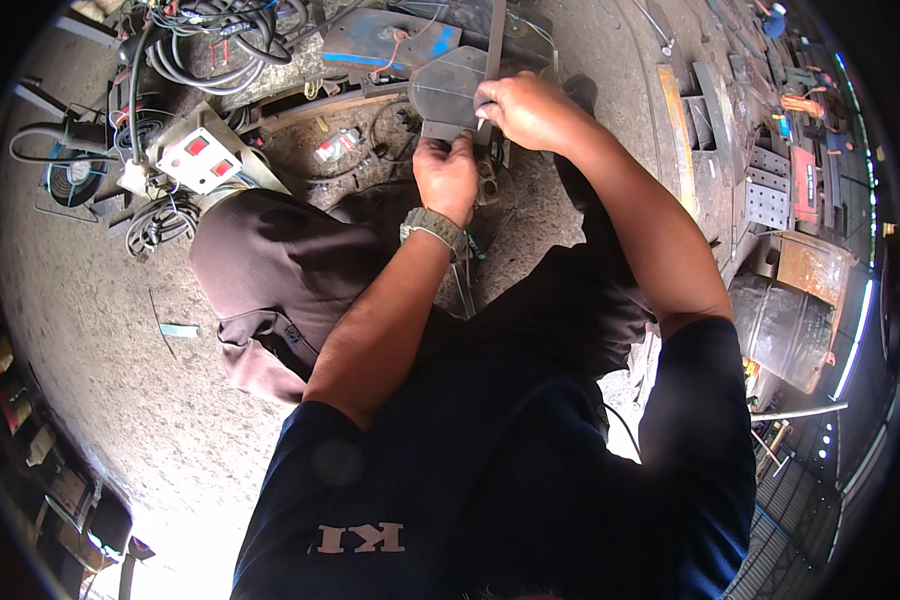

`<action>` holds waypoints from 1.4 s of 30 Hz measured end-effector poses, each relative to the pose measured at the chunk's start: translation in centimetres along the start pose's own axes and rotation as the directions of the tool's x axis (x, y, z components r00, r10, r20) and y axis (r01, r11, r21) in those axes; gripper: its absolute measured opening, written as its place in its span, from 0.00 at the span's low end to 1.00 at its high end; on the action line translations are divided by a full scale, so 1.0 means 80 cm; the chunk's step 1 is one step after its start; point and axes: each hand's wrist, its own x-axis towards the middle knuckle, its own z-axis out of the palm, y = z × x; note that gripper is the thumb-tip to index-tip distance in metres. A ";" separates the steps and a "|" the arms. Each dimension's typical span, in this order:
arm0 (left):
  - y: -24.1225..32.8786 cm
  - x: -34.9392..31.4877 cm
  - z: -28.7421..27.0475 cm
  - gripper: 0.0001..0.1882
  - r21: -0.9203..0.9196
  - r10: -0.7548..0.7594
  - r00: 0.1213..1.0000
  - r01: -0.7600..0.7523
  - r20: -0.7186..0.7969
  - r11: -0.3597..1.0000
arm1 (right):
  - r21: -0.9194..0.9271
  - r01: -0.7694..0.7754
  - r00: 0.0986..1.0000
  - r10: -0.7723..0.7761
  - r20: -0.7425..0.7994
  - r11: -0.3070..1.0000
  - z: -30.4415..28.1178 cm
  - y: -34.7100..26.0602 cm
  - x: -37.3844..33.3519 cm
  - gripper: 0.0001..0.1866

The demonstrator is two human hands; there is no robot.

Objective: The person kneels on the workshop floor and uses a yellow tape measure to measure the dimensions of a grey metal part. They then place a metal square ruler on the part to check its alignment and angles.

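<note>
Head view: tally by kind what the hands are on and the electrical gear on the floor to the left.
Hands: 2, left hand and right hand, both gripping the plate
Grey metal plate: 1
Wristwatch: 1
White switch box with red buttons: 1
Round fan: 1
Black cable bundle: 1
Total: 7

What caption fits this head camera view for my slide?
Both hands, left hand and right hand, grip a grey metal plate above a dusty workshop floor.
</note>
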 end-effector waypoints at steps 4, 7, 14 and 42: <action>0.004 -0.003 0.000 0.11 0.047 -0.014 1.000 0.013 0.007 0.999 | 0.025 0.010 1.000 -0.010 -0.007 1.000 0.006 0.002 -0.001 0.11; 0.003 -0.002 -0.001 0.09 0.033 0.002 1.000 -0.002 0.005 0.999 | -0.003 0.032 0.999 -0.032 -0.018 0.999 0.006 0.001 0.000 0.11; -0.008 0.004 -0.005 0.11 -0.017 -0.015 1.000 0.015 0.022 1.000 | -0.138 -0.003 1.000 -0.001 -0.028 0.990 -0.007 0.002 0.023 0.11; 0.016 0.002 -0.011 0.15 -0.158 -0.195 0.970 0.218 0.148 0.963 | 0.989 -0.065 0.889 0.458 -0.005 0.135 0.082 0.053 -0.010 0.09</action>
